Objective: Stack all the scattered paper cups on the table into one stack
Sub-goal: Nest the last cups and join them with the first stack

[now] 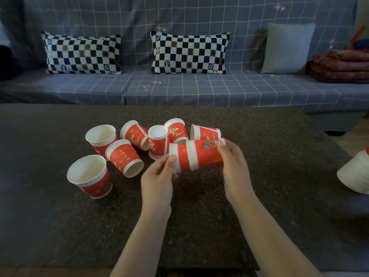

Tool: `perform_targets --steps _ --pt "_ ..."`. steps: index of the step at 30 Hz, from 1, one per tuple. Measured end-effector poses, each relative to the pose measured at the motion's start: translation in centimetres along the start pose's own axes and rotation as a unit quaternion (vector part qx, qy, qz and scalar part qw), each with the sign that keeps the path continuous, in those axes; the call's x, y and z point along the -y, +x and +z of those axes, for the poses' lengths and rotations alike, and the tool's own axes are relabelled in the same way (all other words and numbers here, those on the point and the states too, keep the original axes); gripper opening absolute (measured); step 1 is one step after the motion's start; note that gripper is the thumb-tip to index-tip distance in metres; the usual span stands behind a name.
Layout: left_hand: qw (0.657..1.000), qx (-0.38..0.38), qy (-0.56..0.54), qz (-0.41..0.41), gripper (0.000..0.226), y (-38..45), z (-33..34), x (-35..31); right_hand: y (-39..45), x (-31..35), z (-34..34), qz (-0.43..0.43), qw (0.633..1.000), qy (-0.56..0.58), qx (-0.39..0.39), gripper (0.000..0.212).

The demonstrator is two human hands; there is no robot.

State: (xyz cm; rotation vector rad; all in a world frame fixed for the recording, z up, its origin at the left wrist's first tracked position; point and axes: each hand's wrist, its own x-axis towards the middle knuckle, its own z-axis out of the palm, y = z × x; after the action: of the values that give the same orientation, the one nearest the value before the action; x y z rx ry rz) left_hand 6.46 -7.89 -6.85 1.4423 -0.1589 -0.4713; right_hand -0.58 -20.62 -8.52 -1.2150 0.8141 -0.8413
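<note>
The fingers (221, 142) of the right hand (234, 166) and left hand (157, 177) pinched a small stack (196, 155) sideways above the table (269, 136), nesting cups. Next, probably, a loose cup (158, 141) just beside it must be picked up.

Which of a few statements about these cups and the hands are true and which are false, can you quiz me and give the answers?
1. Both hands hold a nested pair of cups lying sideways above the table. True: the left hand is at its wide end, the right hand at its base end.
2. All the loose cups stand upright. False: only two on the left, the near upright cup and the far upright cup, stand mouth up.
3. One cup stands upside down. True.
4. The sofa holds three checkered pillows. False: two checkered pillows and one plain cushion.
</note>
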Motion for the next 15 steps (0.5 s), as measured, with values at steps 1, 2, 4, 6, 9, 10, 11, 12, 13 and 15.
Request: perform_targets --steps 1,2,4,6,9,10,11,12,13,15 --pt "1.0 0.024 -0.004 -0.015 0.018 0.0 0.3 0.2 -0.3 -0.4 0.2 0.013 0.999 -0.014 0.026 0.043" --pt "0.998 0.045 -0.006 -0.031 0.019 0.0 0.4 0.2 -0.6 -0.7 0.5 0.03 0.998 -0.026 0.055 0.046" --pt "0.995 0.076 0.006 -0.058 0.017 0.2 0.5 -0.1 -0.8 -0.8 0.8 0.07 0.994 -0.008 0.087 0.045" --pt "0.993 0.079 0.087 -0.012 0.018 1.0 0.5 -0.5 -0.6 -0.7 0.6 0.076 0.994 0.045 0.067 0.041" --pt "0.952 -0.034 0.256 0.165 0.025 3.6 0.7 -0.9 0.0 -0.3 0.1 0.054 0.995 0.088 0.004 0.043" --pt "0.927 -0.083 0.31 0.191 0.034 4.9 0.8 -1.2 0.2 -0.2 -0.1 0.047 0.995 0.092 -0.01 0.041" --pt "0.905 -0.116 0.362 0.194 0.045 6.3 1.0 -1.4 0.3 -0.1 -0.2 0.043 0.995 0.093 -0.019 0.042" --pt "0.885 -0.122 0.409 0.185 0.056 7.6 1.1 -1.6 0.4 -0.2 -0.4 0.038 0.995 0.084 -0.023 0.043" --pt "0.871 -0.111 0.445 0.175 0.064 8.9 1.3 -1.8 0.4 -0.2 -0.5 0.033 0.996 0.073 -0.028 0.044" --pt "0.857 -0.082 0.482 0.159 0.072 10.7 1.8 -1.8 0.4 -0.4 -0.7 0.024 0.998 0.051 -0.04 0.048"
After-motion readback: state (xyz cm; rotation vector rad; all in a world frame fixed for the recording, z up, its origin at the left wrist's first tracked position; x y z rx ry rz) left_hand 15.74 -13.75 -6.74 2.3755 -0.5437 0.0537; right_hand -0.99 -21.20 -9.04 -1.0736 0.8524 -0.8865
